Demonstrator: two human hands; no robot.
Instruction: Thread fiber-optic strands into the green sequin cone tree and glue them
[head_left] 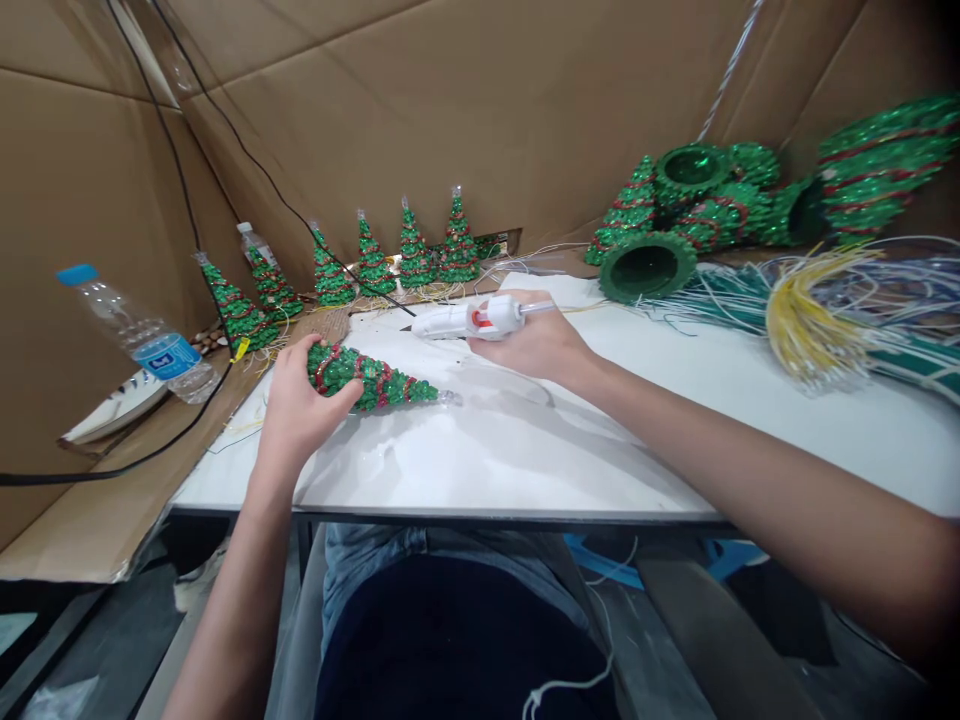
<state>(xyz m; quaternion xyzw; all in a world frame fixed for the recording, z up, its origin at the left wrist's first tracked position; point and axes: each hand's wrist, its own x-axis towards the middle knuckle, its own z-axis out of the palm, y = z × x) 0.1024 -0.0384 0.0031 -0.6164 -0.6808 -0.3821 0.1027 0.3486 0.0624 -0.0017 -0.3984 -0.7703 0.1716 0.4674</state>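
Fingers of the left hand [300, 400] grasp the broad end of a green tree [382, 385], tipped sideways over the white table [465, 465], while the right hand [536, 345] clasps a glue gun [446, 319] just beyond. The tree is probably light and stiff, its clear tip [450, 398] fragile, so the base seems the safer hold. The left palm hides its underside; whether it touches the table is hard to tell.
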